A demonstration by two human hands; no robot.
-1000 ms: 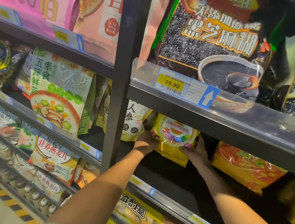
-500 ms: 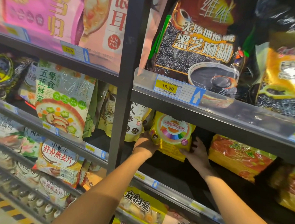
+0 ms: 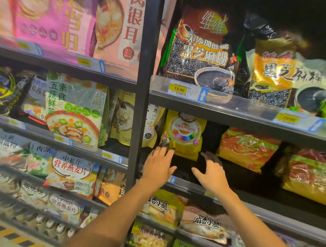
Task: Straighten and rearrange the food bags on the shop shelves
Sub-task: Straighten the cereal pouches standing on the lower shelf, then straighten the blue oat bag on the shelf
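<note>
A yellow food bag (image 3: 184, 135) with a rainbow circle stands upright on the dark middle shelf (image 3: 248, 200), right of the black shelf post (image 3: 139, 122). My left hand (image 3: 159, 165) is just below its left corner, fingers spread, fingertips near the bag's bottom edge; I cannot tell if they touch. My right hand (image 3: 211, 172) hovers below the bag's right side, fingers spread and holding nothing. An orange and yellow bag (image 3: 245, 149) lies tilted on the same shelf to the right.
Black sesame bags (image 3: 202, 50) stand on the shelf above, behind a 19.90 price tag (image 3: 179, 89). Left of the post are vegetable cereal bags (image 3: 75, 110) and oat bags (image 3: 70, 171). Snack bags (image 3: 162, 205) fill the shelf below. Another orange bag (image 3: 309, 174) lies at far right.
Both hands have let go of the yellow bag and drawn back toward me, fingers spread. The bag now stands upright, set further back on the shelf. The camera tilted up.
</note>
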